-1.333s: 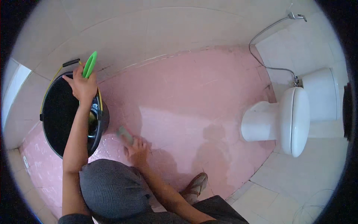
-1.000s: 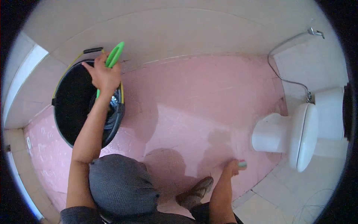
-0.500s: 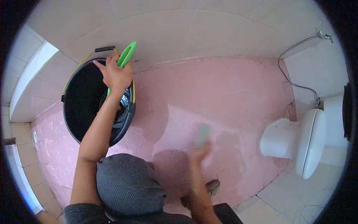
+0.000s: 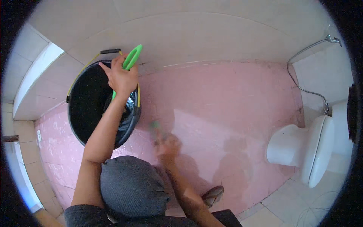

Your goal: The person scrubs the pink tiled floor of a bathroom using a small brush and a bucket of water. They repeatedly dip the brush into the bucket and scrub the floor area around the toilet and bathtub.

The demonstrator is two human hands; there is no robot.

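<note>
My left hand (image 4: 124, 80) rests at the far right rim of a large black bucket (image 4: 84, 113), its index finger stretched along the rim. Closed under that palm is a bright green looped handle (image 4: 133, 56); its lower end runs down into the bucket, where a dark, shiny shape is partly hidden by my forearm. My right hand (image 4: 168, 145) is low over the pink floor, right of the bucket, and smeared by motion. A blurred pale green piece (image 4: 155, 125) shows at its fingers, seemingly held; its kind is unclear.
Pink floor tiles (image 4: 211, 90) look wet and shiny near the bucket. A white toilet (image 4: 287, 145) stands at the right, with a metal spray hose (image 4: 295, 77) above it. Beige wall tiles (image 4: 211, 38) rise beyond. Below sit grey ribbed fabric (image 4: 132, 185) and a shoe (image 4: 213, 195).
My right hand has swept left across the floor toward the bucket with the pale green piece. My left hand stays on the bucket and green handle; the whole view has shifted slightly.
</note>
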